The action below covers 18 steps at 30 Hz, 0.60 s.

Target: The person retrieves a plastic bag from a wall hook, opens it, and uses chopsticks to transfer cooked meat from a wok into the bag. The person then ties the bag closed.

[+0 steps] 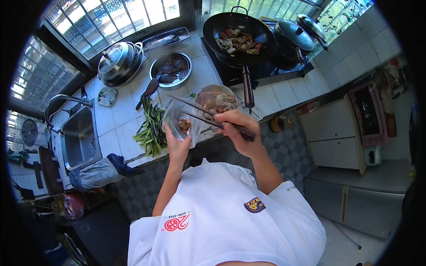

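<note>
My left hand (178, 146) grips a clear plastic bag (171, 111) by its near side, above the counter's front edge. Inside the bag lies a small orange-brown piece of food (184, 125), perhaps crab. A pair of dark chopsticks (213, 121) is held in my right hand (240, 131), the tips apart and reaching over the bag. Partly behind the chopsticks, a pale bowl (199, 94) holds pieces that look like cut crab (221, 99). Leafy green vegetables (150, 128) lie on the tiles just left of the bag.
A black wok (213, 26) with crab pieces stands on the cooktop (226, 74), its handle (248, 88) jutting over the counter edge. Beside it is a lidded pan (293, 36). A metal basin (171, 84) with dark contents, a wooden-looking spoon (151, 88), lidded pots (116, 63) and a sink (78, 136) are leftward.
</note>
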Motion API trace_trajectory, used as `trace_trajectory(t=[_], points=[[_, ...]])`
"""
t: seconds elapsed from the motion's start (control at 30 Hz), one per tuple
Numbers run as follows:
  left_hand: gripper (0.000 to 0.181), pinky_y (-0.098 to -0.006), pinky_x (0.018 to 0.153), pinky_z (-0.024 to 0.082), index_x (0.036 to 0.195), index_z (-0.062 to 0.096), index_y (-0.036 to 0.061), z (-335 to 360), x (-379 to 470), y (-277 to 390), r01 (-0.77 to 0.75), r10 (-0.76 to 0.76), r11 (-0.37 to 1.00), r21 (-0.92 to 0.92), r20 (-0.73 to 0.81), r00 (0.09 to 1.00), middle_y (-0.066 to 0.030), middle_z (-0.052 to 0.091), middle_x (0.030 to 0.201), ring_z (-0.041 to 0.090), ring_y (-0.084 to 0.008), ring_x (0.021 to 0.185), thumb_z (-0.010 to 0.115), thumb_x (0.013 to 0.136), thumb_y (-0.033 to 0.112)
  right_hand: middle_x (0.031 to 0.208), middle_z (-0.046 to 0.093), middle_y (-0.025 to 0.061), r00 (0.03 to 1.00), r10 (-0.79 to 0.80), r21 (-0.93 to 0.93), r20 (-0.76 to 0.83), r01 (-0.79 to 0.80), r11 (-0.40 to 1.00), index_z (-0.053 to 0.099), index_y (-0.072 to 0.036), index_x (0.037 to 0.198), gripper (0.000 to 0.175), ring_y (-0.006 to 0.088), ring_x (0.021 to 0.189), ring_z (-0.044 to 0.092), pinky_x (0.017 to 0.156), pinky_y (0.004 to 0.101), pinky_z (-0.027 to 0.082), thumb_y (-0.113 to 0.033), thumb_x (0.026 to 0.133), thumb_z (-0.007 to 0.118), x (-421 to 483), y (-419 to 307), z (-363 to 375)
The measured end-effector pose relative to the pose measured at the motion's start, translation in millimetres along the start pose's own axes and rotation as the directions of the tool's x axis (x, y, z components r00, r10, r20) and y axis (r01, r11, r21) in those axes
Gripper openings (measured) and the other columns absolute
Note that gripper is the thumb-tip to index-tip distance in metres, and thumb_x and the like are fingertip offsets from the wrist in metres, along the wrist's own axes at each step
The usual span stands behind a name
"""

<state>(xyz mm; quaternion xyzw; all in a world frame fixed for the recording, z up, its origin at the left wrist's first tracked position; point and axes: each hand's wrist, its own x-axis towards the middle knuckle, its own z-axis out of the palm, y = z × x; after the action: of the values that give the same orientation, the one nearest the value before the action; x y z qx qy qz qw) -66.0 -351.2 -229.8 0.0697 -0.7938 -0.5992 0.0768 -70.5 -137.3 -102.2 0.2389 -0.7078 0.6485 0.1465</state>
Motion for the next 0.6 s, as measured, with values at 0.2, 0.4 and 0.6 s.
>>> trace_trajectory(t=[0.2, 0.4, 0.6], points=[[0.099, -0.0245, 0.081, 0.051, 0.145, 0.007, -0.0066, 2.4, 0.7, -0.5, 0.144, -0.148, 0.969, -0.202, -0.006, 0.989, -0.0215, 0.019, 0.15, 0.036, -0.023, 0.129, 0.069, 0.067, -0.003, 0.091, 0.065, 0.0095, 0.829, 0.386, -0.089, -0.406, -0.456, 0.886, 0.063, 0.001, 0.106, 0.022, 0.0108, 0.068, 0.063, 0.061, 0.0207, 0.052, -0.015, 0.095, 0.054, -16.4, 12.5, -40.9], [0.098, -0.027, 0.086, 0.049, 0.145, 0.011, -0.0066, 3.6, 3.1, -3.6, 0.114, -0.116, 0.985, -0.128, -0.006, 0.993, -0.0234, 0.023, 0.148, 0.038, -0.0255, 0.128, 0.07, 0.067, 0.0, 0.09, 0.065, 0.0084, 0.789, 0.437, -0.053, -0.431, -0.506, 0.861, 0.063, 0.001, 0.107, 0.023, 0.0112, 0.067, 0.064, 0.061, 0.0207, 0.052, -0.016, 0.095, 0.053, -23.7, 52.7, -35.3], [0.074, -0.0409, 0.099, 0.04, 0.138, 0.035, -0.0009, -5.8, 12.0, 3.1, 0.045, -0.056, 0.976, 0.212, 0.048, 0.997, -0.0283, 0.031, 0.141, 0.046, -0.0384, 0.121, 0.067, 0.072, 0.012, 0.089, 0.065, 0.0086, 0.815, 0.442, -0.151, -0.374, -0.523, 0.839, 0.062, 0.002, 0.109, 0.027, 0.0122, 0.07, 0.065, 0.062, 0.0211, 0.052, -0.019, 0.095, 0.054, -16.9, 54.7, -37.7]])
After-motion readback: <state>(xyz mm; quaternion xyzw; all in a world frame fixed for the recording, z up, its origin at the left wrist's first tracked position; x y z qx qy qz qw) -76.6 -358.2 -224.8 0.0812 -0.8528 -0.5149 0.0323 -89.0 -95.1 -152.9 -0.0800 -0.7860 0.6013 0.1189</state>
